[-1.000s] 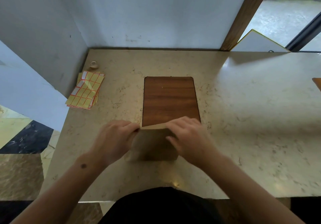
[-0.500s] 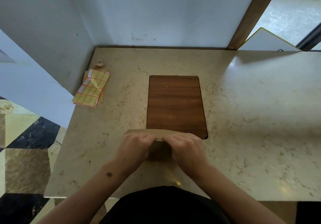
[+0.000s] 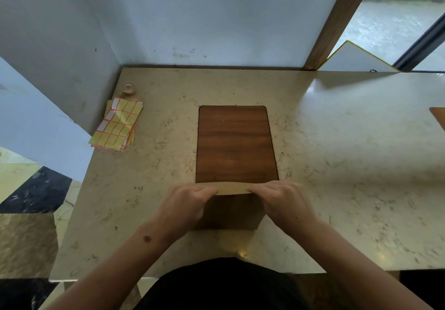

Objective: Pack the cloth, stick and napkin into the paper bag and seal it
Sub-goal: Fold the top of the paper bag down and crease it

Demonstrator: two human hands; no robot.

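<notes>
A brown paper bag (image 3: 231, 210) stands on the marble table (image 3: 337, 165) just in front of me, its top folded over into a flat strip. My left hand (image 3: 186, 201) pinches the left end of that folded strip and my right hand (image 3: 281, 199) pinches the right end. The bag's mouth is folded closed, so its contents are hidden. No cloth, stick or napkin lies in sight outside the bag.
A dark wooden board (image 3: 234, 143) is set into the table right behind the bag. Yellow sticker sheets (image 3: 118, 124) lie at the back left, with a small tape roll (image 3: 128, 89) beyond them. Walls close the back and left sides.
The bag's top has gone from a raised flap to a flat folded strip, and both hands have spread apart along it toward its ends.
</notes>
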